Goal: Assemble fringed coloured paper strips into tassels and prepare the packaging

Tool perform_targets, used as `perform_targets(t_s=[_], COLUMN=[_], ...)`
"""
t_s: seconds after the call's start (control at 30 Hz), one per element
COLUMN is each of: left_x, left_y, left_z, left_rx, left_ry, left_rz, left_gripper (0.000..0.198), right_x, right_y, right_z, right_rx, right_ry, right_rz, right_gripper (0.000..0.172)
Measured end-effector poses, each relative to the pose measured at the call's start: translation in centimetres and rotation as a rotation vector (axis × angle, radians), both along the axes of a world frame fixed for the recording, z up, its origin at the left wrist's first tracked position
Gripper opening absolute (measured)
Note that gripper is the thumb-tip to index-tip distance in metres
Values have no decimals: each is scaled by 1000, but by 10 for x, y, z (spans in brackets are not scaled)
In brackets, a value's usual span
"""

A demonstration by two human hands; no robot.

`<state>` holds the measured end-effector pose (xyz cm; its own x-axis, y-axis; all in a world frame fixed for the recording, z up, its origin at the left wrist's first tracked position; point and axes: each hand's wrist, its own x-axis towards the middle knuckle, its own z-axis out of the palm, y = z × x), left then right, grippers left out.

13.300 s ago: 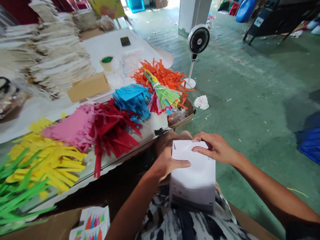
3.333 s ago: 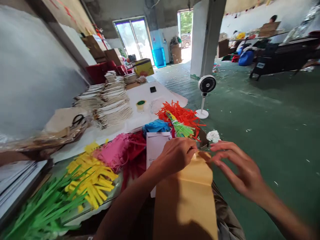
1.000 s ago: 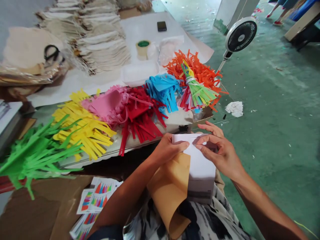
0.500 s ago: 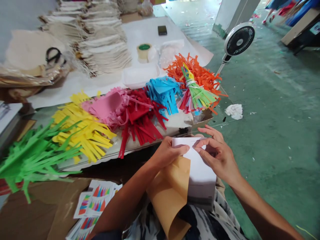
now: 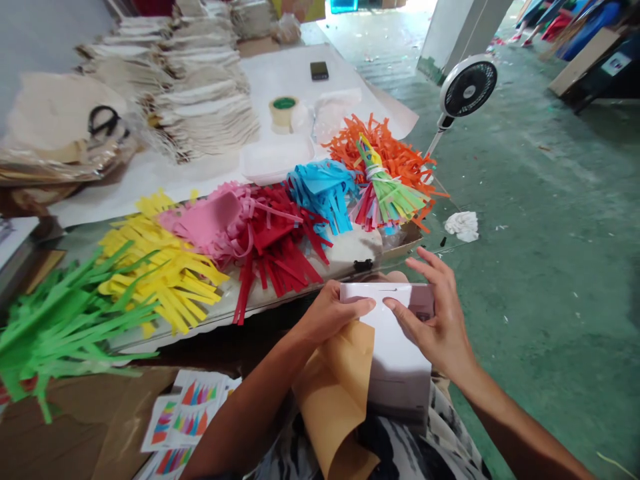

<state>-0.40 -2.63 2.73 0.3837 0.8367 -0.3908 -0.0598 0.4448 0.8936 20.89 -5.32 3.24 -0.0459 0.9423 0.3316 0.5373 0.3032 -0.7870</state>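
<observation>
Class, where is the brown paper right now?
In the head view, the brown paper is at bottom centre, just below the left hand and partly covering the left side of the white box.

1 fan (image 5: 469,88) stands on green floor (image 5: 530,227); 1 tape roll (image 5: 283,115) sits on white sheeting (image 5: 350,63).

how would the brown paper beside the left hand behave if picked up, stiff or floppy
The brown paper will probably flex but spring a little, since its lower end curls over without collapsing. It is likely light, as its edge looks thin. It might snag if pulled, because its upper part lies close against the left hand.
</observation>
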Motion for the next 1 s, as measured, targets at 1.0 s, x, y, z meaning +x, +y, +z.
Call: perform_targets(t_s=[1.0], left_x=[-19], left_y=[-7], left_z=[-1], left_rx=[-92], left_ry=[-50], left_rz=[91], left_gripper=[50], right_x=[26], right_y=[-16], right_z=[-11], right_rx=[-712], right_ry=[675], right_rz=[152], right_gripper=[46])
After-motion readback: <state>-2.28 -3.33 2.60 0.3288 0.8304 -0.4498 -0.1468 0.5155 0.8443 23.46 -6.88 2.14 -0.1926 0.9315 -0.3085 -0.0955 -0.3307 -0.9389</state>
